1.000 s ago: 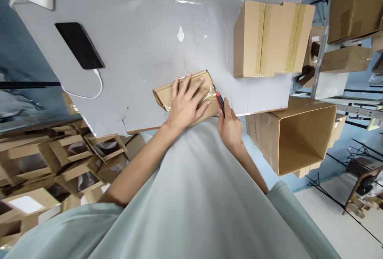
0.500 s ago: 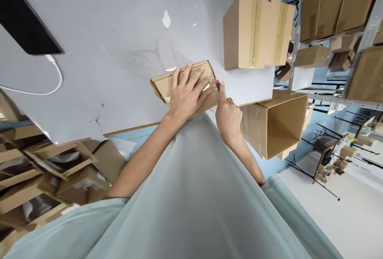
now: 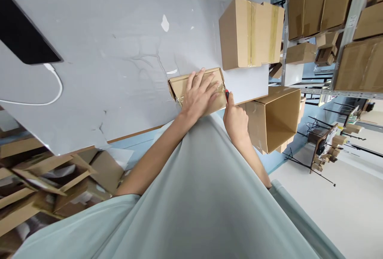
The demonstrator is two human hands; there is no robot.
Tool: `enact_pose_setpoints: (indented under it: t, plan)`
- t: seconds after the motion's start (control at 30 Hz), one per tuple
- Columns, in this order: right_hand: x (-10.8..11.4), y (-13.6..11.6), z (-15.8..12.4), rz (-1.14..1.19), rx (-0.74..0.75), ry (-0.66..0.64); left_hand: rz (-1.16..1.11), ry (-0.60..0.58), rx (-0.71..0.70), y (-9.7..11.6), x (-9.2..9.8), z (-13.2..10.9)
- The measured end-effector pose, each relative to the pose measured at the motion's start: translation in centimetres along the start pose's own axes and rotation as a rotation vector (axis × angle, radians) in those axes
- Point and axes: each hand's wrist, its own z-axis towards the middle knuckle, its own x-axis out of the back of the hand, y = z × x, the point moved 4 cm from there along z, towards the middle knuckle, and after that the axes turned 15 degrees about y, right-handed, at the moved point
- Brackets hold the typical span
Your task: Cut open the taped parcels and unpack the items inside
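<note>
A small flat cardboard box (image 3: 182,85) with clear tape lies near the front edge of the grey table (image 3: 125,44). My left hand (image 3: 200,96) presses flat on its top, fingers spread. My right hand (image 3: 235,119) grips a red and black utility knife (image 3: 227,95), whose tip sits at the box's right end by the tape.
A larger taped cardboard box (image 3: 249,32) stands on the table's far right. An open empty carton (image 3: 277,117) sits below the table edge at right. A black phone (image 3: 25,38) with a white cable (image 3: 44,97) lies at left. Folded cartons (image 3: 50,175) pile at lower left; shelves with boxes (image 3: 332,16) stand at right.
The view has shifted, so the phone now sits at the left edge. Both hands stay at the small box; the knife remains at its right end, with less of it showing.
</note>
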Motion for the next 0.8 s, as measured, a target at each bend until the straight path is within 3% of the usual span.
enact_pose_setpoints:
  t: [0.2, 0.37, 0.5, 0.67, 0.8]
  plan:
    - [-1.4, 0.1, -0.2, -0.016, -0.012, 0.030, -0.052, 0.036, 0.011, 0.4, -0.1, -0.1]
    - [-2.3, 0.7, -0.6, -0.002, -0.044, 0.007, -0.004, -0.030, 0.015, 0.3, -0.8, -0.4]
    - [-2.7, 0.7, -1.3, 0.013, -0.043, 0.019, -0.009, 0.025, 0.026, 0.6, -0.4, -0.3]
    - [-4.6, 2.4, -2.9, 0.008, -0.073, -0.067, -0.017, 0.049, 0.024, 1.3, 0.0, -0.5]
    - [-4.9, 3.6, -2.9, 0.031, -0.044, -0.047, 0.005, 0.055, 0.000, 1.2, 0.3, -0.9]
